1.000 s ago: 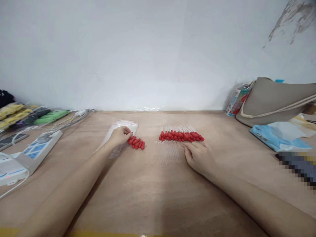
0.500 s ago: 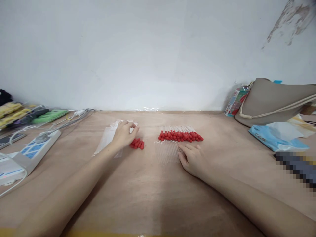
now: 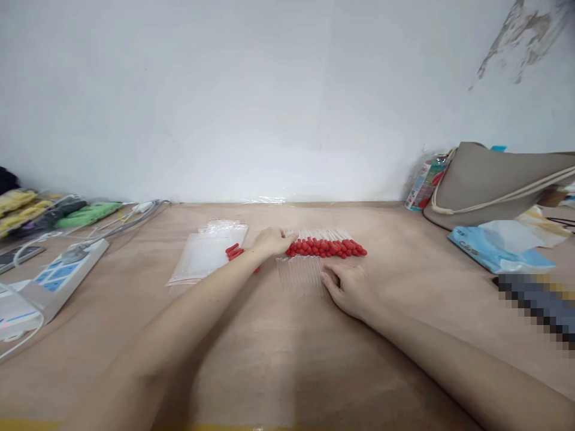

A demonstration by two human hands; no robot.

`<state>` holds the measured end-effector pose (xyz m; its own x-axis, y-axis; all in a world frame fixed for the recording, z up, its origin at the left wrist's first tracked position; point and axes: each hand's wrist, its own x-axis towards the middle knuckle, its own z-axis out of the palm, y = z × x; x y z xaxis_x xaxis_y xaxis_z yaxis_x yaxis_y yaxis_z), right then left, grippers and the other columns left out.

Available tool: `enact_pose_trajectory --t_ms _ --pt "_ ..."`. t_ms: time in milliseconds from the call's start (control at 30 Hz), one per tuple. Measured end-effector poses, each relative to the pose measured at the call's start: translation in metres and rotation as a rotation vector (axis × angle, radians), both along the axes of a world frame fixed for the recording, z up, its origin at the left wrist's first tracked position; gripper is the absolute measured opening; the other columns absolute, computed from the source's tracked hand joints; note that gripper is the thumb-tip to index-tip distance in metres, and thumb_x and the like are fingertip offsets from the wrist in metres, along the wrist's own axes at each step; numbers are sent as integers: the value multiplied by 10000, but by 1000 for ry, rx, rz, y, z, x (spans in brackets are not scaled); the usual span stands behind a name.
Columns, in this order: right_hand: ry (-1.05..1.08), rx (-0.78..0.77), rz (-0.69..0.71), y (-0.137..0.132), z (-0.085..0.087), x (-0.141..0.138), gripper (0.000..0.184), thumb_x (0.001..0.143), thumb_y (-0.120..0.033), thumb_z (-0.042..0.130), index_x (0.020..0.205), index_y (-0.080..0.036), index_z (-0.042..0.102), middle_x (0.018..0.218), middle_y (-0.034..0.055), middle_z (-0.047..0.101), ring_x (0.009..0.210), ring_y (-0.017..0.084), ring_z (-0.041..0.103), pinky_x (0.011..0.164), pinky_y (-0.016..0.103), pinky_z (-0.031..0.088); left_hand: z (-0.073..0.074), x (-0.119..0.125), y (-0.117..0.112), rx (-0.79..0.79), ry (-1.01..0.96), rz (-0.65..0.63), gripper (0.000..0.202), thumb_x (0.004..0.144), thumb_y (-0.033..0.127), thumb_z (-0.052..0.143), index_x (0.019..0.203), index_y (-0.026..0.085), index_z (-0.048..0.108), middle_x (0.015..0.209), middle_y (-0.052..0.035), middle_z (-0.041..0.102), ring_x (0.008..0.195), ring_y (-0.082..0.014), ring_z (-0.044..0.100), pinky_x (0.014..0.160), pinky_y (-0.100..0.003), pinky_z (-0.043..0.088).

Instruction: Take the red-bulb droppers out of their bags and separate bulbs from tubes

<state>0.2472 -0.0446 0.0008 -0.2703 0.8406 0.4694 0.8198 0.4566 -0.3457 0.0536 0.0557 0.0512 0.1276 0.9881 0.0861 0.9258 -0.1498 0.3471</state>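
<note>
Thin clear tubes with red bulbs, like droppers (image 3: pixel 326 246), lie side by side in a row, their bulbs toward me. My left hand (image 3: pixel 272 241) is at the left end of this row, fingers drawn together beside the end bulb; what they hold is hidden. Nearer me lies a row of bare clear tubes (image 3: pixel 299 276). My right hand (image 3: pixel 350 288) rests at its right edge, thumb and forefinger closed on the end tube. Loose red bulbs (image 3: pixel 233 252) lie left of the rows, partly covered by my left forearm.
Clear zip bags (image 3: pixel 193 257) lie left of the loose bulbs. A white power strip (image 3: pixel 67 275) with cables stands at the left. On the right are a grey bag (image 3: pixel 489 185), a bottle (image 3: pixel 422 184) and a blue tissue pack (image 3: pixel 494 248). A wall closes off the back.
My left hand has moved right, from above the zip bags and loose bulbs to the left end of the dropper row. My right hand stays nearly where it was.
</note>
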Motion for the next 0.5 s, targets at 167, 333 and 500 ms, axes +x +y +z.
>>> enact_pose_trajectory --t_ms 167,333,500 --pt "144 -78 38 3 -4 -1 214 823 -240 404 698 -184 568 585 -1 584 530 128 506 517 232 311 -7 5 2 -40 -31 4 349 696 497 482 627 180 611 628 -50 644 629 -201 596 558 -262 398" --pt "236 -142 55 7 -7 0 278 834 -256 375 676 -174 589 553 -4 576 497 121 509 498 230 342 -1 4 0 -8 -68 15 319 733 429 459 587 177 589 575 -37 612 592 -185 574 543 -262 379" --pt "342 -81 45 12 -12 4 211 811 -270 436 889 -169 604 663 8 626 529 117 534 528 234 388 10 -8 -24 134 -112 -40 316 792 433 412 655 173 528 664 -22 587 639 -157 538 574 -251 368"
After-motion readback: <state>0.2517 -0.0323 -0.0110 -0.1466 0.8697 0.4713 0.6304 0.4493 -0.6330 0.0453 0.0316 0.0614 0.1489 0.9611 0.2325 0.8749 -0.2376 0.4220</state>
